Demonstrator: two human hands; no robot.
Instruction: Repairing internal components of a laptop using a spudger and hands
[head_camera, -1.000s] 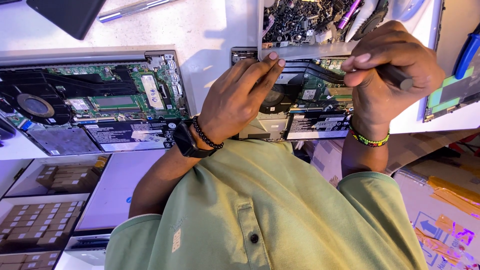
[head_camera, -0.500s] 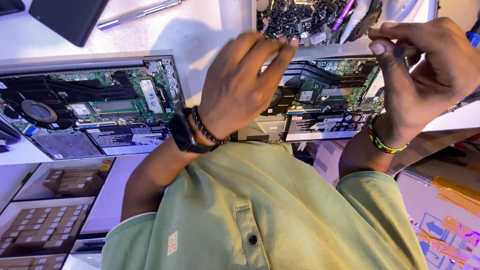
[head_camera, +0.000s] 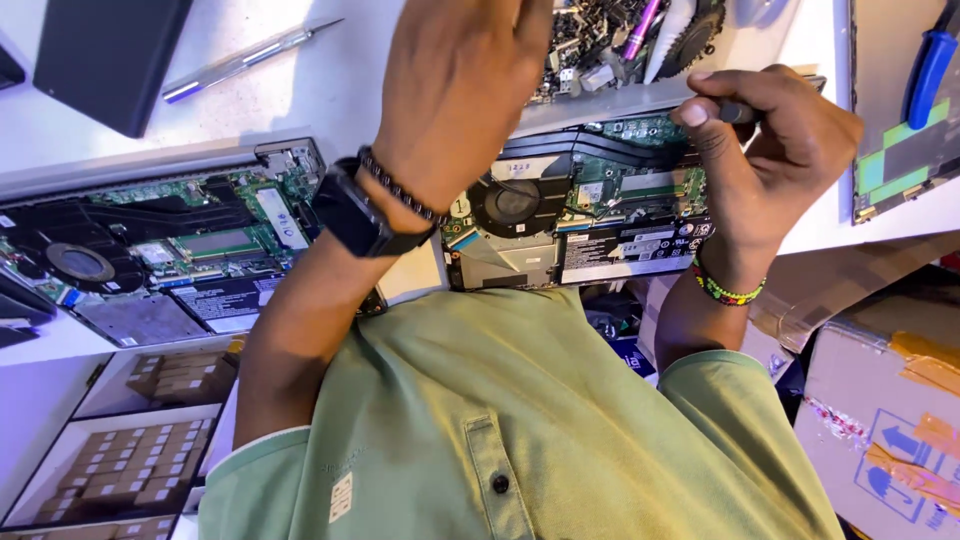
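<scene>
My left hand (head_camera: 460, 90), with a black watch and a bead bracelet on the wrist, is raised over a tray of small loose parts (head_camera: 600, 50). Its fingertips run off the top edge, so its grip is hidden. My right hand (head_camera: 770, 170), wearing a coloured bead bracelet, is closed around a thin dark tool (head_camera: 742, 110) above the right end of an open laptop base (head_camera: 600, 220). That laptop's fan, green board and black battery are exposed. My green shirt fills the bottom of the view.
A second opened laptop (head_camera: 170, 250) lies to the left on the white bench. A silver pen (head_camera: 250, 60) and a black slab (head_camera: 110, 60) lie behind it. A blue-handled tool (head_camera: 930, 65) is at far right. Cardboard boxes (head_camera: 890, 420) stand below right, shelved cartons (head_camera: 120, 450) below left.
My left hand has risen from the open laptop up to the parts tray. My right hand has stayed closed on the tool and shifted slightly over the laptop's right end.
</scene>
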